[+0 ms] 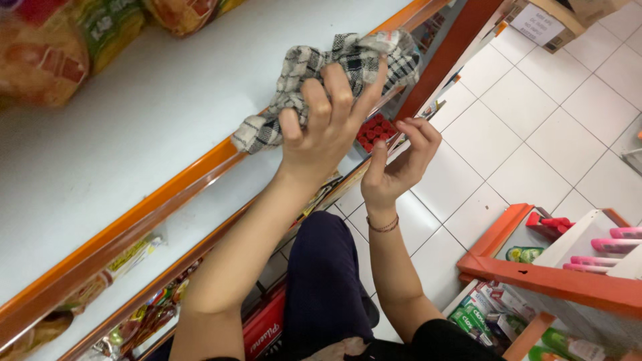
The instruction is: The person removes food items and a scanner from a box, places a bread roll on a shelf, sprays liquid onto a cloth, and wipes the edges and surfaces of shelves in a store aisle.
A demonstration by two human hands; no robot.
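My left hand point(326, 127) is raised and shut on a crumpled black-and-white checked cloth point(354, 60), which it presses at the orange front edge point(167, 197) of a white shelf point(174, 100). My right hand point(401, 160) hovers just to the right and a little lower, with a thin bracelet on its wrist. Its fingers are curled and its thumb is up, and it holds nothing. Between the two hands, lower down, a small box of red-capped items point(374, 130) shows.
Bagged bread point(47, 50) lies at the shelf's top left. Lower shelves point(134, 267) hold several snack packets. My dark-trousered knee point(324, 281) is below the hands. White floor tiles point(535, 134) spread to the right. An orange rack point(555, 281) holds pink toothbrushes and green boxes. A cardboard box point(545, 23) sits at the top right.
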